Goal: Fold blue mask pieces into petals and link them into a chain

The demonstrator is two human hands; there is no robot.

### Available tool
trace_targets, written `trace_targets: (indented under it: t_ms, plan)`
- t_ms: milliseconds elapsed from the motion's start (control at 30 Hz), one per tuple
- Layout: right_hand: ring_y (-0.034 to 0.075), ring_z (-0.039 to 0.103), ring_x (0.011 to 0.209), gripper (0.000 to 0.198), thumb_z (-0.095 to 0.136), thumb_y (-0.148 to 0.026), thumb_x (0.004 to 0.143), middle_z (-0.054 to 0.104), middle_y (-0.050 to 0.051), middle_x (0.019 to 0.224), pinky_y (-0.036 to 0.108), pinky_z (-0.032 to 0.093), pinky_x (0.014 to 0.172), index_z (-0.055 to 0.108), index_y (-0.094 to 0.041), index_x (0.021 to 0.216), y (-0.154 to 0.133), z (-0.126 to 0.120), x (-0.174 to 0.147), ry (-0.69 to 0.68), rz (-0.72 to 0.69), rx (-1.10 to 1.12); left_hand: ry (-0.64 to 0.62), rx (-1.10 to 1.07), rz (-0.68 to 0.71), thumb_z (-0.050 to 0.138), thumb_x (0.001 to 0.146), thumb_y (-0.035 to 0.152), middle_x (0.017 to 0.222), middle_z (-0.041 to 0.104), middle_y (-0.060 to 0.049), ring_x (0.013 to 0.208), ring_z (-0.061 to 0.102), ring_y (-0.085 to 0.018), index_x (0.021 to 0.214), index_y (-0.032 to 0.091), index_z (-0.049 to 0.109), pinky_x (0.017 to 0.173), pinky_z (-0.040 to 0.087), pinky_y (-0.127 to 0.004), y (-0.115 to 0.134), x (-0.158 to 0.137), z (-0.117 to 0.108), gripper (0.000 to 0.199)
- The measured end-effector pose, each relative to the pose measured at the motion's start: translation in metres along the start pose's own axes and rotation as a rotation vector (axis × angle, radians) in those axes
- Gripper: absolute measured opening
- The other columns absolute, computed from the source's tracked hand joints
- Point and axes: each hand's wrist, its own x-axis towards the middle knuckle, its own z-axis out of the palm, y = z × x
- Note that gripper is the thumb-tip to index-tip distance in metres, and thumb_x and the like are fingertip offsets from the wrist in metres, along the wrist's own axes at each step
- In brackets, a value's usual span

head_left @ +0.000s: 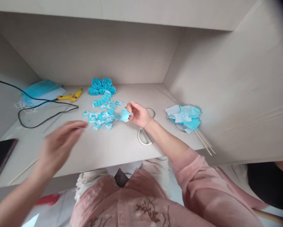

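Observation:
My right hand [140,115] is closed in a pinch on a light blue fabric piece [125,115], just above the table at its middle. Left of that piece lies a spread of small folded blue-and-white fabric pieces [99,118]. My left hand [63,140] hovers at the left front of these pieces, smeared by motion. Its fingers lie close together, and whether anything is between them cannot be made out. Behind the small pieces, several rolled blue fabric roses [102,86] stand stacked against the back wall.
A yellow glue gun [70,95] with a black cord [48,113] lies beside blue face masks [41,91] at the back left. Cut fabric pieces [184,115] and wooden sticks [204,142] are at the right. A white half-round ring [144,137] lies near my right forearm; a dark screen-like object [1,157] sits far left.

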Motion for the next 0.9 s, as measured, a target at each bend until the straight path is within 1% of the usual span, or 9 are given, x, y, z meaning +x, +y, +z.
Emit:
trace_targets:
  t_ms: [33,133,200,300,400,500,600,733,900]
  plan:
    - [0.011,0.050,0.049,0.053,0.062,-0.067,0.080,0.047,-0.004,0.051,0.025,0.048,0.053,0.053,-0.020,0.058,-0.001,0.001,-0.002,-0.005,-0.003,-0.018,-0.089,-0.164,-0.063,0.066,0.084,0.055,0.113,0.071,-0.004,0.106,0.062,-0.025,0.103,0.025,0.072,0.099,0.047,-0.040,0.004,0.004,0.019,0.036]
    - [0.012,0.046,0.047,0.061,0.056,-0.077,0.077,0.044,-0.003,0.048,0.027,0.045,0.050,0.049,-0.021,0.053,-0.005,0.003,-0.007,-0.017,0.014,-0.098,-0.477,-0.721,-0.291,0.067,0.080,0.061,0.124,0.067,-0.014,0.104,0.064,-0.026,0.115,0.018,0.070,0.092,0.052,-0.040,0.018,0.017,0.072,0.056]
    - [0.013,0.046,0.047,0.061,0.058,-0.078,0.073,0.044,-0.002,0.047,0.028,0.043,0.049,0.049,-0.022,0.051,-0.008,0.002,-0.009,-0.049,0.011,-0.156,-0.592,-0.943,-0.375,0.069,0.078,0.063,0.119,0.067,-0.015,0.099,0.065,-0.023,0.109,0.016,0.071,0.085,0.054,-0.036,0.026,0.027,0.096,0.056]
    - [0.012,0.046,0.045,0.057,0.066,-0.073,0.070,0.045,-0.003,0.046,0.027,0.042,0.048,0.051,-0.021,0.051,-0.011,-0.001,-0.009,-0.029,-0.048,-0.201,-0.518,-1.077,-0.458,0.073,0.080,0.047,0.105,0.070,-0.011,0.089,0.065,-0.017,0.098,0.015,0.070,0.076,0.053,-0.028,0.033,0.045,0.112,0.037]
    - [0.013,0.050,0.045,0.050,0.069,-0.066,0.072,0.049,-0.003,0.046,0.027,0.044,0.048,0.056,-0.021,0.055,-0.013,-0.005,-0.006,0.024,-0.101,-0.229,-0.414,-1.143,-0.444,0.077,0.077,0.029,0.095,0.070,-0.007,0.083,0.065,-0.014,0.090,0.014,0.066,0.077,0.053,-0.027,0.032,0.062,0.113,0.023]
    - [0.014,0.056,0.050,0.040,0.071,-0.061,0.075,0.058,-0.003,0.056,0.027,0.047,0.049,0.067,-0.021,0.077,-0.013,-0.009,-0.001,0.141,-0.106,-0.260,-0.349,-1.110,-0.357,0.077,0.074,0.023,0.087,0.070,-0.004,0.075,0.065,-0.013,0.089,0.015,0.063,0.071,0.052,-0.026,0.028,0.074,0.109,0.023]
    - [0.014,0.061,0.062,0.050,0.067,-0.066,0.075,0.065,0.000,0.070,0.026,0.050,0.054,0.069,-0.021,0.095,-0.012,-0.009,0.002,0.232,-0.048,-0.275,-0.317,-0.980,-0.292,0.079,0.071,0.027,0.076,0.068,-0.001,0.063,0.062,-0.012,0.087,0.016,0.060,0.055,0.047,-0.023,0.025,0.079,0.106,0.027]
    - [0.014,0.061,0.067,0.053,0.068,-0.069,0.073,0.069,0.003,0.077,0.025,0.050,0.060,0.071,-0.018,0.088,-0.011,-0.003,0.001,0.208,0.024,-0.344,-0.306,-0.827,-0.217,0.079,0.069,0.033,0.066,0.066,0.000,0.057,0.062,-0.012,0.081,0.016,0.058,0.049,0.044,-0.023,0.023,0.079,0.107,0.030]
    - [0.011,0.057,0.063,0.031,0.086,-0.041,0.063,0.066,-0.002,0.068,0.023,0.046,0.061,0.070,-0.018,0.075,-0.010,0.004,0.000,0.260,-0.035,-0.447,-0.242,-0.755,-0.195,0.081,0.068,0.036,0.055,0.059,0.003,0.048,0.053,-0.009,0.082,0.017,0.058,0.047,0.041,-0.021,0.014,0.079,0.110,0.033]
